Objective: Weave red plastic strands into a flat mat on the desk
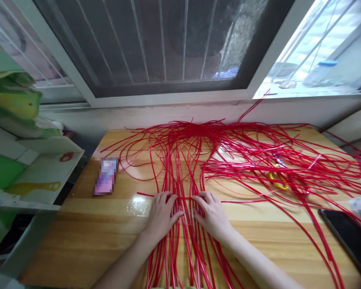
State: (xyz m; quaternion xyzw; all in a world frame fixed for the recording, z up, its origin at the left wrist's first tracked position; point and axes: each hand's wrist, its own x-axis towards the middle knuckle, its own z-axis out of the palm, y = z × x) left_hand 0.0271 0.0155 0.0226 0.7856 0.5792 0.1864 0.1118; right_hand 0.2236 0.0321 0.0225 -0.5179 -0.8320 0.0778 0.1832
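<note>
Many thin red plastic strands [185, 233] run lengthwise down the middle of the table toward me. A single red crosswise strand [243, 201] passes under both hands, and its left end sticks out past my left hand. My left hand [163, 212] rests palm down on the left part of the strands, thumb stretched inward away from the fingers. On the right part lies my right hand [212, 214], palm down with fingers bent and apart. Both hands touch the strands; their fingertips are partly hidden among them. Between the hands, several lengthwise strands remain visible.
A tangled pile of red strands [204, 130] spreads along the back and right. Yellow-handled scissors [278, 180] lie beneath some strands. A blurred phone [106, 176] is at left, a clear plastic piece [138, 205] near my left hand, and a black tablet-like device [345, 237] at right.
</note>
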